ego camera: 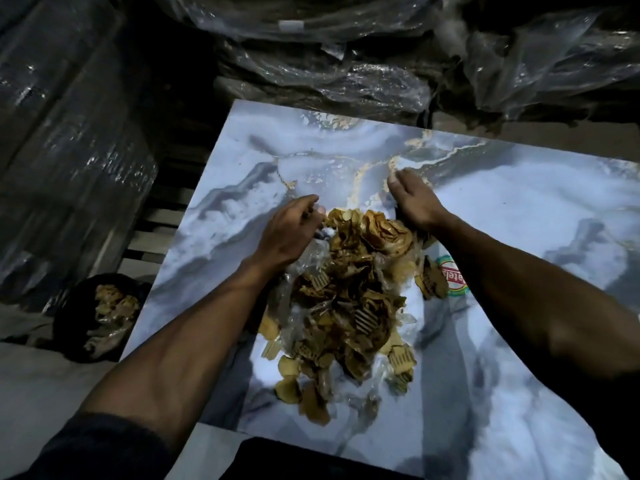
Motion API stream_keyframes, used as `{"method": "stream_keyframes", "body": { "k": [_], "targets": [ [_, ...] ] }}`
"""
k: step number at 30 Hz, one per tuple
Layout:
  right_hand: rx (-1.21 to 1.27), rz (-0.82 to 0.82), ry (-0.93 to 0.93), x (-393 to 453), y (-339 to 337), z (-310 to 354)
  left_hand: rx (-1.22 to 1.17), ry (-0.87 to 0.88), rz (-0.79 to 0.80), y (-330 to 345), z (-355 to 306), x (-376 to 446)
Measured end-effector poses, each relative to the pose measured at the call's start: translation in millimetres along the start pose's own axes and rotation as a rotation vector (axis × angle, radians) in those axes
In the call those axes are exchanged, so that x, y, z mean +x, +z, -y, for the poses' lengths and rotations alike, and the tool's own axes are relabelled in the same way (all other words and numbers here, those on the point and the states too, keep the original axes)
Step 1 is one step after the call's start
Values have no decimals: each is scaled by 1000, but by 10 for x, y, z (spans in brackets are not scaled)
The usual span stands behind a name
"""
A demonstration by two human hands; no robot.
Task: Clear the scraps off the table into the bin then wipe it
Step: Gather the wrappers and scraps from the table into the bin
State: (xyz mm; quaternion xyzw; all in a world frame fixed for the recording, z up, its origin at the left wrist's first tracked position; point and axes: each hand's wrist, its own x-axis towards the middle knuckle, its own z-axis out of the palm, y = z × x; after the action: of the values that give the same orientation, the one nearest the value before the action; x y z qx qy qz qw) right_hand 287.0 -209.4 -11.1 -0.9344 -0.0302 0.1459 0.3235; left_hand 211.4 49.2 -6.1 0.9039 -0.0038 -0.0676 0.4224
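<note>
Marble-pattern tabletop, blue-grey with gold veins. Brown scraps heaped at its centre, mixed with clear plastic. Black bin at 9 o'clock beside the tabletop, scraps inside. Left hand fingers curled at the heap's 11 o'clock edge; grip unclear. Right hand flat, fingers straight, at 1 o'clock.

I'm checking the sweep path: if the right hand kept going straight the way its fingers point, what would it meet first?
Probably nothing but bare table: the right hand points toward the far edge, and the scrap pile sits nearer the person.
</note>
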Motion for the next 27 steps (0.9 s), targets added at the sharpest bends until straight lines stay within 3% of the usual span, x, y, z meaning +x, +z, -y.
{"method": "stream_keyframes", "body": {
  "k": [6, 13, 23, 27],
  "targets": [
    [46, 96, -95, -592, -11, 100, -79, -28, -18, -85, 24, -142],
    [99, -127, -103, -1156, 191, -186, -102, 41, -15, -206, 145, -532],
    [44, -501, 197, -2032, 765, -203, -35, -8, -108, -227, 636, -1246],
    [27, -495, 275, -2281, 970, -18, -40, -52, -166, -196, 726, -1505]
  ]
}}
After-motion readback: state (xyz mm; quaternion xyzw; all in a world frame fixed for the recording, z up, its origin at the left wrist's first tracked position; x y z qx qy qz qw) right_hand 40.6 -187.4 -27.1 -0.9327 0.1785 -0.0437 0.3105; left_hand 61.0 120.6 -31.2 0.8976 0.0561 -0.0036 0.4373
